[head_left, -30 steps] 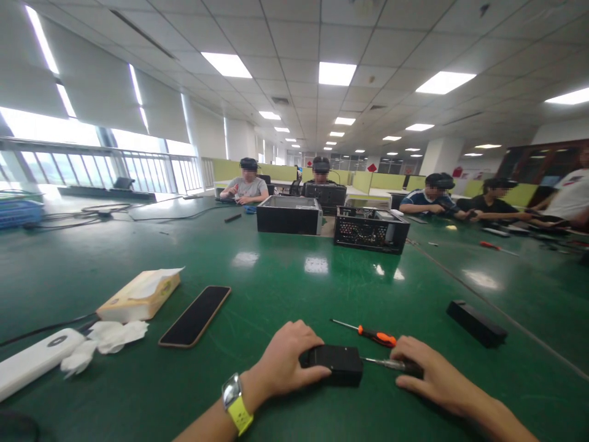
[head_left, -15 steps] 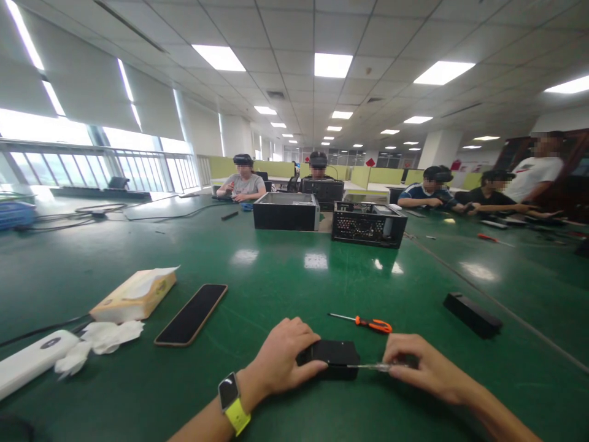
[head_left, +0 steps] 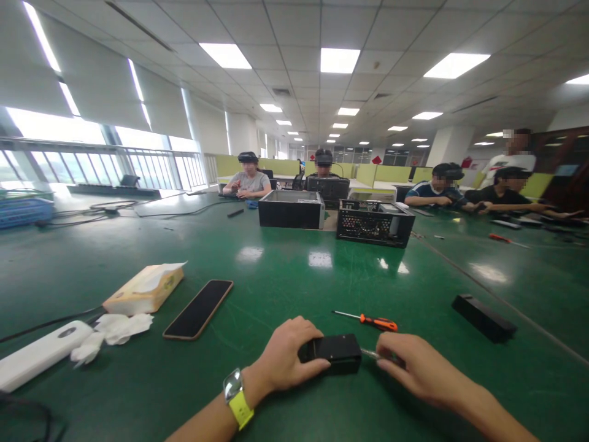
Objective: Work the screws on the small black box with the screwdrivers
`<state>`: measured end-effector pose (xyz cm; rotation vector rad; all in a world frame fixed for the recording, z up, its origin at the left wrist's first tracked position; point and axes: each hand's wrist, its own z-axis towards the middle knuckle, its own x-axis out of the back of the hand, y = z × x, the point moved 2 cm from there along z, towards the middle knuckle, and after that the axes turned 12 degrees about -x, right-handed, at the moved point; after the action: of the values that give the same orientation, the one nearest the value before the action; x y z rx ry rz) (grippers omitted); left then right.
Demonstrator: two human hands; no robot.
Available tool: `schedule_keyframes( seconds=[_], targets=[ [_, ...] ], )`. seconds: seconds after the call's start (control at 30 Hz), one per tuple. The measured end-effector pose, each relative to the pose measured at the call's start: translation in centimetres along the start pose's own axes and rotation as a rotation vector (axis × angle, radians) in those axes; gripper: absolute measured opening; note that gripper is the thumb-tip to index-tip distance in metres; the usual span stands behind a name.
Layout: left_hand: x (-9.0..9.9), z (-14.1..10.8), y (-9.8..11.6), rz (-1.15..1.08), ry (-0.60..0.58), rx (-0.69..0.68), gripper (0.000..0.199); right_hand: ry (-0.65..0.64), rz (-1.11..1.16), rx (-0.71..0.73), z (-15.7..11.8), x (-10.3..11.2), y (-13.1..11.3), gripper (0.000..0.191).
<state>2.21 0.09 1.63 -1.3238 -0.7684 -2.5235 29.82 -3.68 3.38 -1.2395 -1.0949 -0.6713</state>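
The fingers of my left hand (head_left: 294, 353) are clamped around the left end of a small black rectangular box (head_left: 340, 351), which lies on the green tabletop (head_left: 276, 276) in front of me. My right hand's (head_left: 411, 363) fingers are curled around a slim metal-shafted screwdriver (head_left: 369, 354) aimed at the box's right end, though I cannot tell whether its tip touches. Just beyond lies an orange-and-black screwdriver (head_left: 380, 323), with a smartphone (head_left: 199, 310) and tissue pack (head_left: 146, 290) farther left.
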Motion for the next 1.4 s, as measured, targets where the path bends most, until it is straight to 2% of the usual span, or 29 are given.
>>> schedule_keyframes(
  seconds=[0.1,0.17,0.23,0.33,0.43,0.5,0.57,0.67,0.7,0.77,0.8,0.87,0.9,0.97,1.03,1.07,1.17,1.27,1.3,1.33,1.4],
  targets=[
    [-0.1,-0.2,0.0,-0.038,0.029,0.037,0.033,0.055,0.125,-0.026,0.6,-2.2,0.6,0.023],
    [-0.1,-0.3,-0.1,-0.071,0.053,0.067,0.034,0.081,0.2,-0.046,0.6,-2.8,1.3,0.026],
    [0.0,-0.4,-0.1,-0.096,0.08,0.098,0.036,0.061,0.206,-0.076,0.4,-2.6,2.3,0.027],
    [0.2,-0.4,-0.2,-0.099,0.094,0.107,0.035,0.03,0.099,-0.165,-0.2,-1.7,4.1,0.025],
    [0.3,-0.4,-0.1,-0.067,0.086,0.089,0.034,0.083,0.007,-0.201,-0.5,-0.9,4.8,0.023],
    [0.3,-0.3,0.0,-0.044,0.081,0.08,0.033,0.161,0.013,-0.162,-0.2,-0.6,3.8,0.029],
    [0.2,-0.1,0.2,-0.028,0.076,0.069,0.033,0.215,0.043,-0.078,0.7,-0.3,1.4,0.044],
    [0.1,0.1,0.3,-0.015,0.07,0.046,0.03,0.12,0.0,0.065,3.2,-0.3,-3.1,0.077],
    [0.1,0.2,0.3,-0.015,0.069,0.042,0.029,0.072,-0.048,0.087,4.0,-0.5,-4.4,0.078],
    [0.3,0.0,0.0,-0.027,0.082,0.045,0.032,-0.033,-0.138,0.136,5.4,-0.8,-5.9,0.057],
    [0.5,-0.1,-0.2,-0.049,0.09,0.044,0.039,-0.059,-0.158,0.159,5.8,-0.9,-6.2,0.046],
    [1.1,-0.3,-0.8,-0.114,0.148,0.038,0.066,-0.042,-0.132,0.18,6.0,-0.4,-5.3,0.034],
    [1.4,-0.4,-1.1,-0.13,0.193,0.048,0.068,0.004,-0.093,0.157,5.8,0.4,-4.2,0.032],
    [2.0,-0.6,-1.7,-0.124,0.288,0.092,0.049,0.148,0.0,-0.003,5.0,3.0,-0.4,0.032],
    [2.3,-0.6,-2.1,-0.098,0.34,0.134,0.038,0.45,0.059,-0.403,3.7,6.9,5.2,0.046],
    [2.3,-0.6,-2.2,-0.087,0.349,0.143,0.034,0.55,0.047,-0.544,2.8,8.9,8.2,0.055],
    [2.1,-0.3,-2.0,-0.059,0.354,0.142,0.028,0.716,0.009,-0.862,-0.3,13.3,17.6,0.077],
    [1.6,-0.1,-1.9,-0.05,0.34,0.125,0.026,0.853,0.088,-1.154,-4.0,14.2,26.5,0.063],
    [1.5,-0.1,-2.0,-0.048,0.335,0.121,0.025,0.873,0.107,-1.192,-5.0,13.8,28.8,0.057],
    [1.4,-0.1,-2.0,-0.045,0.329,0.118,0.024,0.834,0.123,-1.227,-5.8,13.2,30.7,0.053],
    [1.2,-0.2,-2.3,-0.038,0.319,0.116,0.023,0.775,0.075,-1.149,-6.5,11.9,32.7,0.045]
  ],
)
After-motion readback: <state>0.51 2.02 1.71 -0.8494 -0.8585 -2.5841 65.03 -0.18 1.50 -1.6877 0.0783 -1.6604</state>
